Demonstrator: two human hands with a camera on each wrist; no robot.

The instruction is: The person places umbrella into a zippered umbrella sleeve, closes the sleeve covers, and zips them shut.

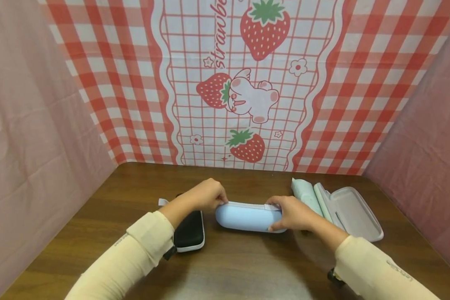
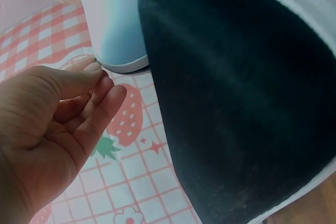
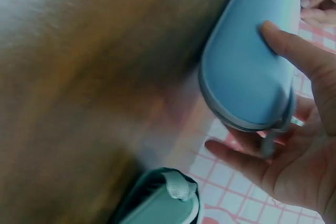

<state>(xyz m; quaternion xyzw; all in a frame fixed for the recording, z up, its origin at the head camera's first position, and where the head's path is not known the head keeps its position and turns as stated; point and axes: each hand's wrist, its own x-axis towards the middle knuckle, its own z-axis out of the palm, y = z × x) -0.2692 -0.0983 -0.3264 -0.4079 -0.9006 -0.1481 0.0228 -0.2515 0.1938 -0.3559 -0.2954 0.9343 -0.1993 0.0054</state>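
A light blue hard zip case (image 1: 247, 217), long with rounded ends, lies sideways between both hands just above or on the table. My right hand (image 1: 294, 212) grips its right end, the thumb on the front face and the fingers behind, near a pale strap loop (image 3: 275, 137). At the other end my left hand (image 1: 208, 195) pinches the zipper edge between thumb and index finger; whatever small piece lies between the fingertips is mostly hidden. The case's seam looks closed. Beneath the left forearm lies a black zip case (image 1: 189, 231) with a white rim, large in the left wrist view.
Right of my right hand, an opened grey case (image 1: 354, 212) lies on the brown wooden table (image 1: 247, 266). Beside it is a mint-coloured soft pack (image 1: 306, 195). A strawberry-patterned cloth (image 1: 228, 100) hangs behind, with pink curtains on both sides.
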